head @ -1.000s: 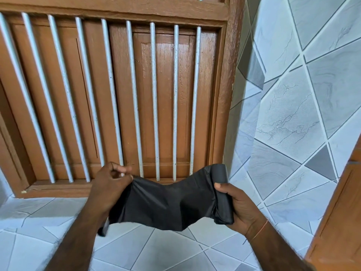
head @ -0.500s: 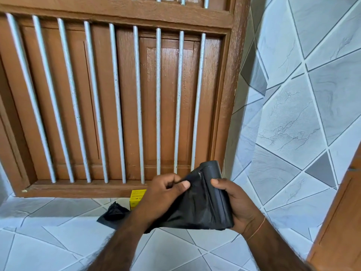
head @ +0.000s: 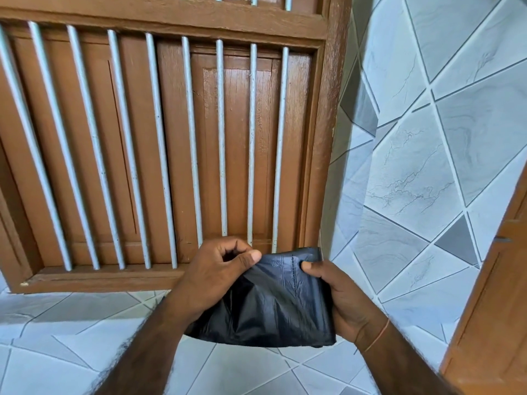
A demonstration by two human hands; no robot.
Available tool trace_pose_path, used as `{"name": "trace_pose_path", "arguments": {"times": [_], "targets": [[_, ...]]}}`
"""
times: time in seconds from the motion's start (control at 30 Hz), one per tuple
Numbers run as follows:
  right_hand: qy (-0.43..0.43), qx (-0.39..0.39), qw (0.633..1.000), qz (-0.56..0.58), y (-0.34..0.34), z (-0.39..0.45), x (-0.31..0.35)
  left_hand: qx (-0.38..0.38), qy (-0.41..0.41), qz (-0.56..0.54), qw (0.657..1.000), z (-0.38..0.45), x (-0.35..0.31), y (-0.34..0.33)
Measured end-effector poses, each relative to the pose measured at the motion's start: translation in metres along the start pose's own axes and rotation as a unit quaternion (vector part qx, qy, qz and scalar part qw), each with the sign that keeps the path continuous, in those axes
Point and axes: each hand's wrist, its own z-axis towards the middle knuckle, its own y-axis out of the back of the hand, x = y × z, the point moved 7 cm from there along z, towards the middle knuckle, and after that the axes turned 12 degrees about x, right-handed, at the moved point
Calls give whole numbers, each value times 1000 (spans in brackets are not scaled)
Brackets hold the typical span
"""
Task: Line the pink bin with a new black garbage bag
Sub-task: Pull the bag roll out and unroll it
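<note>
A black garbage bag (head: 273,309), folded and crinkled, hangs between both hands at the lower middle of the head view. My left hand (head: 216,269) pinches its top left edge between thumb and fingers. My right hand (head: 342,297) grips the right side, where a perforated seam runs down the plastic. The two hands are close together. The pink bin is not in view.
A brown wooden door (head: 171,138) with white vertical metal bars fills the space ahead. Grey patterned tiles cover the wall (head: 427,166) on the right and the floor (head: 71,337) below. A second wooden panel (head: 496,309) stands at the right edge.
My left hand has moved right along the bag toward my right hand, bunching the plastic between them. The camera has tilted, and the loose end lying on the floor is now out of sight.
</note>
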Motion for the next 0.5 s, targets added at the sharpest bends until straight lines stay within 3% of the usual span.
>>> {"name": "trace_pose_path", "arguments": {"times": [0.27, 0.37, 0.5], "targets": [[42, -12, 991, -129, -8, 0, 18, 59, 71, -54, 994, 0, 11, -2], [32, -20, 988, -150, -7, 2, 16, 125, 90, 8, 988, 2, 6, -10], [29, -45, 990, -134, -4, 4, 14, 93, 59, 61, 992, 8, -1, -8]]}}
